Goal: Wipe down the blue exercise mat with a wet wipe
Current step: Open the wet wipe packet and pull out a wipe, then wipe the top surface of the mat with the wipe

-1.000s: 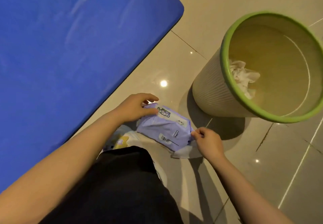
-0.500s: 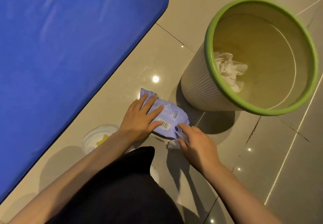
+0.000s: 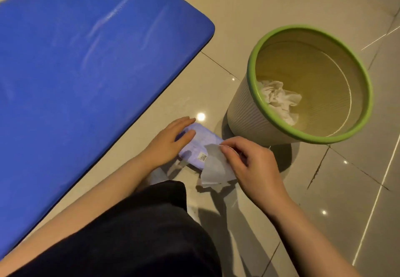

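**Fresh wipe half out of the pack, mat waiting to the left**

Kneeling on pale glossy floor tiles [image 3: 281, 6], with a dark trouser knee [image 3: 140, 233] low in view. Left hand [image 3: 171, 140] flat on the soft lilac plastic pack of wet wipes [image 3: 203, 142], fingers straight and pressing it to the floor, nothing gripped. Right hand [image 3: 249, 164] curled, thumb and fingertips [image 3: 225, 150] pinching the upper edge of a thin white wet wipe [image 3: 216, 168]; sheet hanging from that pinch down toward the floor, lower edge crumpled just by the pack. Hard to tell whether the sheet is fully free of the pack's opening.

Large blue foam exercise mat with rounded corner [image 3: 86, 71] flat on the floor, filling the upper left. Long axis running diagonally, from lower left to the rounded corner at upper right. Faint pale streaks on its surface. Near long edge just beside the left hand, well apart from the right.

Off to the right, a ribbed cream wastebasket with a green rim [image 3: 255, 45], a crumpled white tissue [image 3: 279, 99] inside.

Judged step: drawing out a wipe, wiping not yet begun. Mat lying to the left of the pinching fingers, so likely a carry leftward across the pack and past the left hand, then strokes along the diagonal. Left hand nearer the mat, yet the wipe sits in the right.
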